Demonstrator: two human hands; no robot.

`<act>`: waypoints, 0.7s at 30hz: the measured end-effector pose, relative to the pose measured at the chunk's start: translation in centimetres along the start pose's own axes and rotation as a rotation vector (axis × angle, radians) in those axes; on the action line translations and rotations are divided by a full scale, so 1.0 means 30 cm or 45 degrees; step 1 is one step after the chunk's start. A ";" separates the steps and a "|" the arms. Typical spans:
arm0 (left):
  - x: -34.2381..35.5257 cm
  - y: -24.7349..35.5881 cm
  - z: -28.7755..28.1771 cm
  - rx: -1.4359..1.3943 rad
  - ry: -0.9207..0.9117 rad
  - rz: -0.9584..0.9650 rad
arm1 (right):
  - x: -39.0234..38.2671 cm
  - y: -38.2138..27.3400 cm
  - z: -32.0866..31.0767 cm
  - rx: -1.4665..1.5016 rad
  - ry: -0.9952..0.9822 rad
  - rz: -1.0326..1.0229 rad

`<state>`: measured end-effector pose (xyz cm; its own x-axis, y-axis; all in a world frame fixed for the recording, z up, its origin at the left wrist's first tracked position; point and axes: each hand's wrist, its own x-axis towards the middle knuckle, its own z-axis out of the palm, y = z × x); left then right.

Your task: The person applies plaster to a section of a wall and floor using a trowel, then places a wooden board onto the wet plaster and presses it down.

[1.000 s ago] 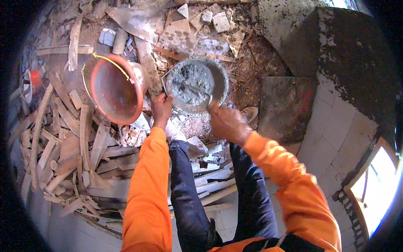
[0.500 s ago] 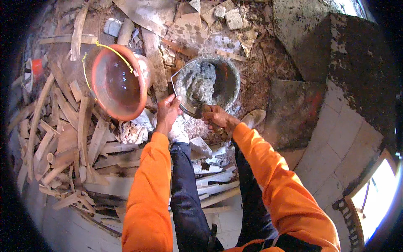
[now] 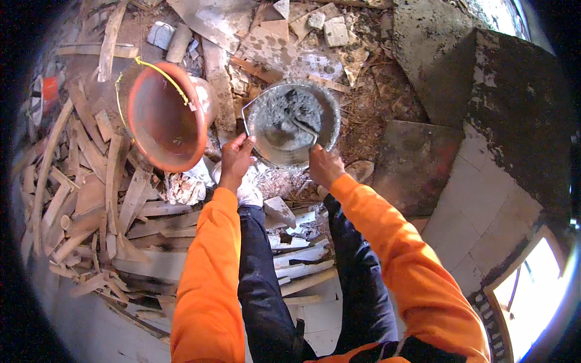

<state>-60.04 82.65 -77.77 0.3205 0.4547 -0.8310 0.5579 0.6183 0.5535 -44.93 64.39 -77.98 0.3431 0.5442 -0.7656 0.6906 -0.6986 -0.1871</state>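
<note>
A grey bucket stands in front of me, with wet grey mortar inside. My right hand is closed around the handle of a trowel at the bucket's near right rim. The trowel's metal neck reaches into the mortar, where its blade is mostly buried. At the near left rim, my left hand pinches the wire bucket handle. Left of this bucket is a wide orange-brown bucket with a yellow cord handle; a little cloudy liquid seems to lie in it.
Broken wood strips are heaped at the left and around my legs. Stone chunks and flat boards lie beyond the buckets. A dark slab lies to the right, beside a partly mortared block wall. A bright opening shows at lower right.
My right hand has moved right along the rim and the trowel has turned, its neck now showing in the mortar. The mortar looks spread wider and flatter. My left hand stays at the bucket handle.
</note>
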 end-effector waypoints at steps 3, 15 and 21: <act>0.010 -0.019 -0.062 0.089 0.085 0.057 | -0.071 -0.149 -0.091 0.001 -0.145 -0.139; -0.022 0.004 0.008 -0.259 0.091 -0.024 | 0.084 -0.049 -0.240 0.137 0.060 0.127; -0.001 -0.023 -0.004 -0.126 0.045 -0.004 | -0.006 -0.045 -0.065 0.071 -0.335 -0.057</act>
<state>-60.53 82.28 -78.13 0.2906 0.4736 -0.8314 0.4800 0.6796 0.5548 -44.70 66.14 -76.38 0.1307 0.4409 -0.8880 0.6629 -0.7048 -0.2524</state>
